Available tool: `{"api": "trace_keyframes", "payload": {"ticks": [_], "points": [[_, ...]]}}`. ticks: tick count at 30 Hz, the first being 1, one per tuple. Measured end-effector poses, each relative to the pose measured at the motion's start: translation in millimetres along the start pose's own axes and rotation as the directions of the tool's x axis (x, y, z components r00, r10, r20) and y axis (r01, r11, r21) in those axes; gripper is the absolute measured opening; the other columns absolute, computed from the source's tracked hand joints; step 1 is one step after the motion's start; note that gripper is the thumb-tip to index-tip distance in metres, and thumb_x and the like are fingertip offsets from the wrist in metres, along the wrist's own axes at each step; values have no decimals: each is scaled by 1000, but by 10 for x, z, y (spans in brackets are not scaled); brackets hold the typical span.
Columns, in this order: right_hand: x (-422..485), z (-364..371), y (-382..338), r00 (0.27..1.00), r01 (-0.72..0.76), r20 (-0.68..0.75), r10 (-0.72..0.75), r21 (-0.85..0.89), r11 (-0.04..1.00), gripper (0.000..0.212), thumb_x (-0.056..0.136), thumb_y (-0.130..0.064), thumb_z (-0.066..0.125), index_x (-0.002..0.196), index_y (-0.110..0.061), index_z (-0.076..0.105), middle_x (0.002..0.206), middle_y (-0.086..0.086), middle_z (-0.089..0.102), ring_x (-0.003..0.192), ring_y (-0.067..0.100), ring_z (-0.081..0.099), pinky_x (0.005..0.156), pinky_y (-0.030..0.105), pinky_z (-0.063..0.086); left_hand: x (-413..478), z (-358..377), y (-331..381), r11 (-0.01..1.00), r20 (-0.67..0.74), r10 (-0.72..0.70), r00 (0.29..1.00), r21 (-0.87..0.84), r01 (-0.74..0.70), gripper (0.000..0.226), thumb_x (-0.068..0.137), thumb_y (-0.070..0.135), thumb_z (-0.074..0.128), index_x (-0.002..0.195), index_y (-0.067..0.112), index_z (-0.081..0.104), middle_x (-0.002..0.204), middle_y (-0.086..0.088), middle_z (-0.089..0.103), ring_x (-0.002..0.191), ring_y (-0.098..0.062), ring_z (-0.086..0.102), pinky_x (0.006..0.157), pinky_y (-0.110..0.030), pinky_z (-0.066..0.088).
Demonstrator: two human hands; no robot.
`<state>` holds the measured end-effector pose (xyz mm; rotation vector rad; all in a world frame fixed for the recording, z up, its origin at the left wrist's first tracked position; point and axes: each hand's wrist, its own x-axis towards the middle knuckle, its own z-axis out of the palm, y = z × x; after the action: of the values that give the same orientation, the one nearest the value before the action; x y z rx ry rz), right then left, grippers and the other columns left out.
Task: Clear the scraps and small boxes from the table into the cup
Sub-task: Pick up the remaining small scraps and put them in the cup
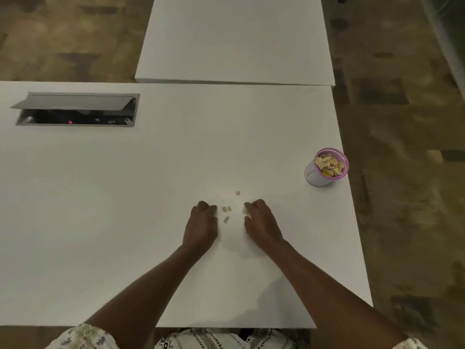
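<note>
Several small tan scraps lie on the white table between my two hands, and one more scrap sits a little farther back. My left hand rests on the table left of them with curled fingers; whether it holds anything is hidden. My right hand is on their right, its fingertips pinching a tan scrap. A pink-rimmed cup, nearly full of tan scraps, stands near the table's right edge, far right of both hands.
An open cable hatch with a grey flap is set into the table at the back left. A second white table adjoins the far side. Patterned carpet lies beyond the right edge.
</note>
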<state>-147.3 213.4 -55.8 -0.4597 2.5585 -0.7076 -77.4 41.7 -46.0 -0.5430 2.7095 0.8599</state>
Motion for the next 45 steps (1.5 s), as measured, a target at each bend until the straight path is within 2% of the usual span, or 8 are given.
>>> {"api": "trace_keyframes", "payload": {"ticks": [4,8,12,18,30,36,39,45], "points": [[241,-9,-83,996,87,13,-86,-90,992,54,92,-1,45,144,-14,47,141,9,46,125,29,47,100,34,44,68,44,67,994,64,94,994,43,-97,33,95,14,51,127,11,56,124,-8,52,112,-28,49,84,-40,52],[408,-65,-60,960,193,237,-152,-161,968,66,93,-2,34,155,-23,25,165,-1,16,151,18,14,120,37,26,118,106,-2,951,165,227,960,174,-255,56,96,16,53,150,9,37,150,-10,38,134,-30,38,97,-38,48],[404,-43,-21,927,292,313,-209,-250,923,53,100,-9,36,152,-15,31,161,6,24,148,24,21,113,45,36,146,133,-38,901,208,303,930,256,-351,62,95,12,51,153,9,31,146,-15,41,125,-33,43,90,-41,51],[218,52,-44,959,251,203,-196,-297,921,25,97,-7,41,119,-10,53,119,10,49,107,31,48,77,42,48,203,115,5,879,192,316,929,309,-363,50,94,9,48,144,7,43,128,-13,48,111,-32,48,75,-42,51],[235,171,-41,963,270,129,-238,-396,877,24,98,-7,34,113,-11,53,114,9,52,102,26,52,70,35,43,261,210,112,892,100,328,940,294,-342,23,91,0,44,108,3,59,107,-14,56,94,-30,53,70,-42,48],[322,79,-4,973,224,-6,-232,-242,944,13,89,2,47,93,-4,58,94,16,56,84,33,57,60,36,38,394,234,194,952,90,203,975,213,-218,12,92,2,41,98,6,51,102,-13,54,92,-30,51,68,-38,42],[377,-50,72,997,-17,-71,26,122,992,12,87,-7,55,86,-9,67,90,9,65,84,24,60,74,34,46,489,171,199,999,34,20,999,-51,-18,11,93,9,48,87,2,54,92,-17,61,85,-35,57,71,-41,46],[281,-187,272,970,-193,-75,229,331,924,14,88,-8,59,87,-9,73,89,4,74,85,22,68,77,28,52,420,96,21,858,26,-317,948,-418,298,20,89,27,71,82,9,65,79,3,68,81,-20,64,71,-29,52]]}}
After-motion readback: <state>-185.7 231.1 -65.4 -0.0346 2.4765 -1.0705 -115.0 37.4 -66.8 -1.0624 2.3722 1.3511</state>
